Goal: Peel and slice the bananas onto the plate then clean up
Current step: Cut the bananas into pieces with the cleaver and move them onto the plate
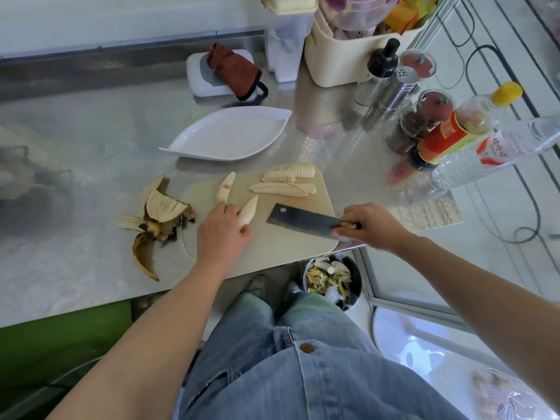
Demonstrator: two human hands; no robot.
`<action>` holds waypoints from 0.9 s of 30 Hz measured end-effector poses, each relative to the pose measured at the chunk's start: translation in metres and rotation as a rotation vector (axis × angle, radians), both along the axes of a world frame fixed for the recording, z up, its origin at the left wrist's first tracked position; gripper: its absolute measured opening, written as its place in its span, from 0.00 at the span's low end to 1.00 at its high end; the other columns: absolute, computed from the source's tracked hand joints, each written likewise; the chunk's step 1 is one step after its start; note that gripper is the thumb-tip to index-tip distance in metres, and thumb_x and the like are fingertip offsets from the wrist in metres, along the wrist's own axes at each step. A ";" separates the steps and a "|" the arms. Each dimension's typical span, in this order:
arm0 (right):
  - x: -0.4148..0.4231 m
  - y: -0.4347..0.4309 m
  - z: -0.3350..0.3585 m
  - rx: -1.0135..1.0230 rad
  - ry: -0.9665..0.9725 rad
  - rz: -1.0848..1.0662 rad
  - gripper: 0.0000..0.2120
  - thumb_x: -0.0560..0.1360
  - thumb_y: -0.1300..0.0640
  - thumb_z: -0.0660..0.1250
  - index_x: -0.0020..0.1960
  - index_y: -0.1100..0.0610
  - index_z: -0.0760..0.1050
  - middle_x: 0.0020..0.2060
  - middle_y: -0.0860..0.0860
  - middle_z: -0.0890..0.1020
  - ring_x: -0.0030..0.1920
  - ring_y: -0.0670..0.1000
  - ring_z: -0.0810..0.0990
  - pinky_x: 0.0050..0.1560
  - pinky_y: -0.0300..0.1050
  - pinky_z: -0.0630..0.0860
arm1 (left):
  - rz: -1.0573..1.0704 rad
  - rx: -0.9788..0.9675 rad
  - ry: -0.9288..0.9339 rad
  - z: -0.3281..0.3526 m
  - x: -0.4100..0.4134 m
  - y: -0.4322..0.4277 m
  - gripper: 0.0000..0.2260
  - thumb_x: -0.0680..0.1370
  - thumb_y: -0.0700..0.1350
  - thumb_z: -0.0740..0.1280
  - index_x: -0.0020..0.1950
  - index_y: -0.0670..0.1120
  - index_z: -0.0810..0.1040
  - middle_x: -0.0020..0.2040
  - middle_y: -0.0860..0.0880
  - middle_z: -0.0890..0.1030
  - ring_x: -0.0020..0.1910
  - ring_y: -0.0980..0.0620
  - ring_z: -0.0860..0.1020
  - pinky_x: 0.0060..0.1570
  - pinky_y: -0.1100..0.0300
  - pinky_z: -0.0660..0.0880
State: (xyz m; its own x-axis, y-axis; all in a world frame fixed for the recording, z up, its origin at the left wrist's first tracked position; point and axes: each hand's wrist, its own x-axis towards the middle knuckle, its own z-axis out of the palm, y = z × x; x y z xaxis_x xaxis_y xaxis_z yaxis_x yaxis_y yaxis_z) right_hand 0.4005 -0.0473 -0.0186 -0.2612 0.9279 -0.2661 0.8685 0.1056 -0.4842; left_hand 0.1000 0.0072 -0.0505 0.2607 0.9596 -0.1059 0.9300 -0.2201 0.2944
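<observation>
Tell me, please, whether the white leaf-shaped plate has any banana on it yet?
Empty. The white plate shows only bare surface; the sliced banana pieces lie on the cutting board in front of it.

Peeled banana halves (pixel 249 211) and slices (pixel 288 174) lying on the board (pixel 291 237); white leaf-shaped plate (pixel 230 135) behind; browned peels (pixel 157 219) left of it; cleaver (pixel 303 220) flat.

A stainless steel counter (pixel 75 183) fills the room's middle, brightly lit and reflective. Behind the counter runs a pale wall (pixel 121 16). Below its front edge sits a green cabinet front (pixel 60 338). Right of the counter, pale floor (pixel 500 231) carries a looping black cable (pixel 536 213).
</observation>
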 end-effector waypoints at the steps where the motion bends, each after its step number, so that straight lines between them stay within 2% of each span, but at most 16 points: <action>1: 0.005 0.003 0.001 0.005 -0.037 0.046 0.11 0.73 0.47 0.69 0.43 0.55 0.83 0.34 0.48 0.78 0.32 0.47 0.73 0.31 0.38 0.63 | 0.021 0.004 -0.019 0.001 -0.002 0.001 0.13 0.73 0.46 0.70 0.54 0.42 0.78 0.48 0.45 0.77 0.45 0.46 0.76 0.40 0.55 0.72; 5: 0.012 0.016 0.006 0.037 -0.153 0.178 0.11 0.73 0.44 0.69 0.48 0.49 0.84 0.36 0.46 0.78 0.34 0.46 0.71 0.30 0.38 0.59 | 0.023 -0.017 -0.071 0.002 0.001 0.002 0.13 0.73 0.46 0.70 0.53 0.41 0.78 0.48 0.44 0.78 0.45 0.45 0.77 0.42 0.52 0.73; 9: 0.006 0.026 0.006 0.061 -0.216 0.185 0.12 0.73 0.44 0.68 0.49 0.50 0.84 0.38 0.49 0.79 0.35 0.50 0.75 0.34 0.41 0.61 | 0.026 -0.053 -0.063 0.000 0.003 0.001 0.12 0.72 0.47 0.69 0.52 0.42 0.78 0.48 0.45 0.77 0.46 0.45 0.76 0.42 0.51 0.73; 15: -0.003 0.030 0.000 0.104 -0.201 0.106 0.11 0.73 0.46 0.70 0.46 0.53 0.84 0.37 0.49 0.78 0.33 0.47 0.69 0.33 0.41 0.60 | 0.018 -0.050 -0.066 -0.001 0.000 0.002 0.12 0.72 0.47 0.69 0.52 0.43 0.77 0.48 0.46 0.77 0.46 0.45 0.76 0.41 0.51 0.74; 18: -0.007 0.032 -0.001 0.099 -0.212 0.093 0.12 0.73 0.46 0.70 0.46 0.54 0.84 0.36 0.48 0.76 0.32 0.48 0.69 0.32 0.41 0.61 | 0.021 -0.047 -0.066 -0.001 -0.002 0.002 0.12 0.73 0.47 0.69 0.53 0.43 0.77 0.48 0.46 0.77 0.46 0.45 0.76 0.41 0.51 0.74; 21: -0.010 0.037 -0.003 0.081 -0.248 -0.024 0.14 0.74 0.45 0.67 0.48 0.55 0.83 0.38 0.49 0.75 0.35 0.51 0.73 0.33 0.42 0.61 | 0.032 -0.037 -0.063 -0.002 -0.002 0.003 0.12 0.73 0.48 0.69 0.53 0.43 0.77 0.49 0.46 0.77 0.46 0.47 0.76 0.39 0.56 0.70; 24: -0.013 0.045 -0.005 0.069 -0.285 -0.168 0.17 0.76 0.44 0.65 0.44 0.58 0.80 0.38 0.51 0.74 0.38 0.53 0.73 0.33 0.42 0.61 | 0.031 -0.026 -0.060 -0.002 -0.002 0.003 0.13 0.73 0.48 0.69 0.54 0.42 0.77 0.49 0.46 0.77 0.46 0.47 0.75 0.39 0.59 0.66; 27: -0.014 0.049 -0.003 0.052 -0.237 -0.198 0.17 0.76 0.44 0.65 0.39 0.57 0.77 0.36 0.50 0.72 0.37 0.51 0.71 0.29 0.41 0.56 | 0.026 -0.033 -0.056 -0.002 -0.002 0.003 0.13 0.72 0.48 0.69 0.53 0.43 0.76 0.48 0.46 0.76 0.45 0.47 0.75 0.38 0.57 0.68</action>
State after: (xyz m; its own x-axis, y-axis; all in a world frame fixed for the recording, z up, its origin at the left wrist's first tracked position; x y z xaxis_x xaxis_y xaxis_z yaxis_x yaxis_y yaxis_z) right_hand 0.3860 0.0016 -0.0219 -0.0099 0.9684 -0.2492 0.9628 -0.0581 -0.2639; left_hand 0.0975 0.0105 -0.0522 0.2421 0.9623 -0.1239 0.9171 -0.1853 0.3531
